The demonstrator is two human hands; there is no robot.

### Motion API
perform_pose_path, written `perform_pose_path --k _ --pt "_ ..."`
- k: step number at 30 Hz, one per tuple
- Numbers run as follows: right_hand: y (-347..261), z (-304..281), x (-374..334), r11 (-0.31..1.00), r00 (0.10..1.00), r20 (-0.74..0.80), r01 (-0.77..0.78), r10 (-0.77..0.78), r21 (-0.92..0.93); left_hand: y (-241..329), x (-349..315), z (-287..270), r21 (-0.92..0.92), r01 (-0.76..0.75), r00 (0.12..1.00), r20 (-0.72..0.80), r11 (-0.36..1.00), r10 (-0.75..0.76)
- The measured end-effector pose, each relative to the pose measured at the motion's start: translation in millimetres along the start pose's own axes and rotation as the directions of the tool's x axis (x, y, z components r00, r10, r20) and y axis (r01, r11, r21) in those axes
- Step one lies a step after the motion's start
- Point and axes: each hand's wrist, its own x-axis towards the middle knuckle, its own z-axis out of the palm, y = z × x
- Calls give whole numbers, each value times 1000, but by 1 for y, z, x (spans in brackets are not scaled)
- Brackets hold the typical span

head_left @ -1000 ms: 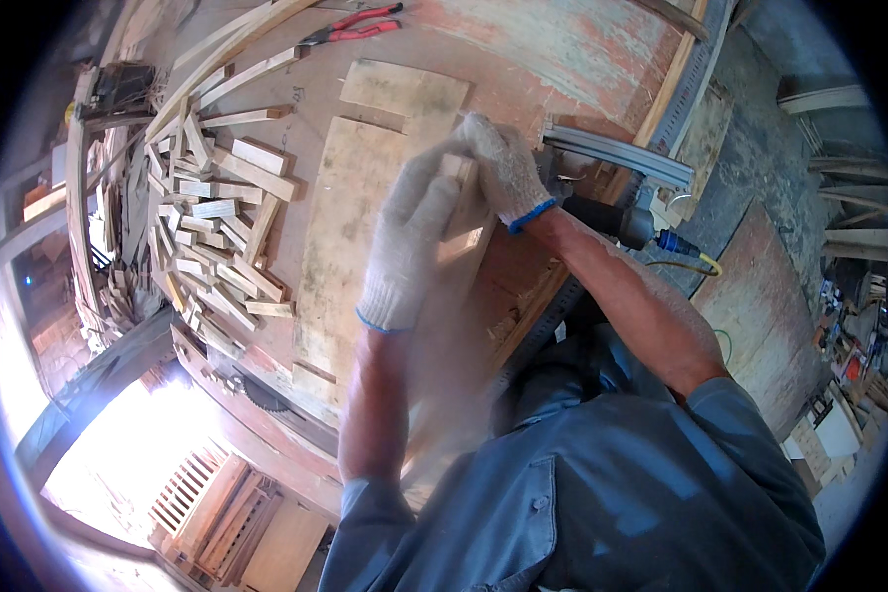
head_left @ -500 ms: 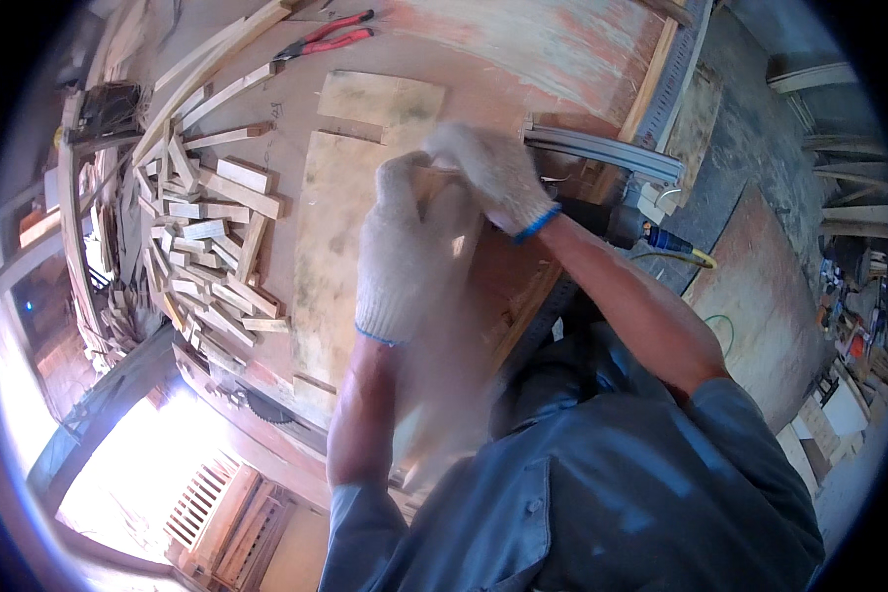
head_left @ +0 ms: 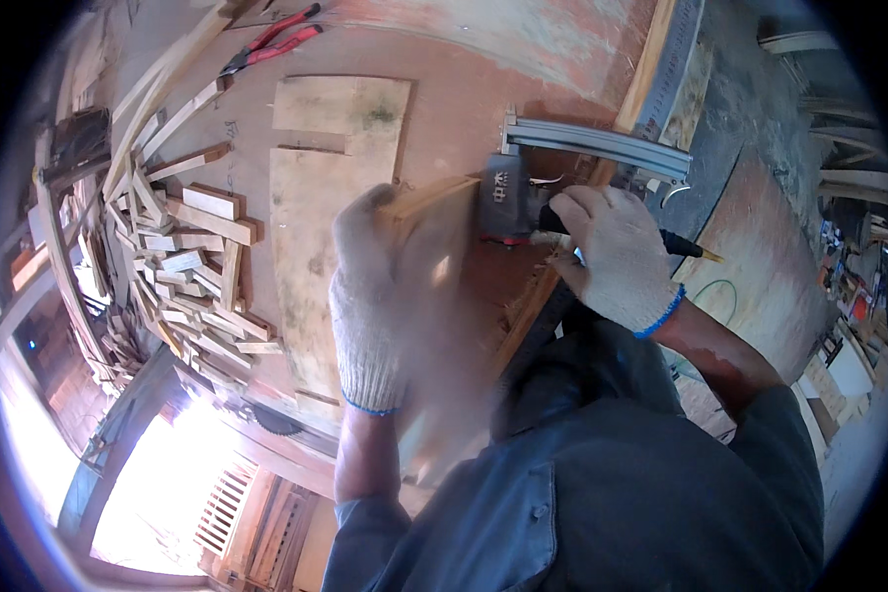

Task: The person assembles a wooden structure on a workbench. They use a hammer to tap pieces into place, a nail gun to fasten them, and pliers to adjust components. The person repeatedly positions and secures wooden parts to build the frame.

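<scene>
While offcuts pile up at nine o'clock, the gloved left hand grips a thin wooden slat at centre, upright over the workbench. At two o'clock, the right hand closes around a nail gun, muzzle touching the slat's top edge. Steady it squarely, fingers clear.

A heap of short wood offcuts is lying on the reddish workbench. Red-handled pliers are resting beyond the heap, and two flat plywood pieces are sitting just beside it.
</scene>
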Motion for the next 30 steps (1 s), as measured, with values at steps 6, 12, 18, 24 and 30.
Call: perform_pose_path --k 6,12,18,24,30 --pt "3 7 16 993 982 183 -16 38 -117 5 4 2 -131 232 973 23 964 -231" --pt "16 24 28 954 992 69 117 -102 -275 -8 15 -10 -131 268 963 58 954 -263" --pt "0 -39 35 987 929 370 40 20 -155 -23 15 -33 -330 288 958 110 899 -266" --pt "16 -111 -35 932 916 274 -337 292 132 -28 6 -57 -478 245 961 233 843 -147" --pt "31 -104 -150 872 918 69 -393 391 290 -21 19 -17 -496 342 876 475 798 -81"
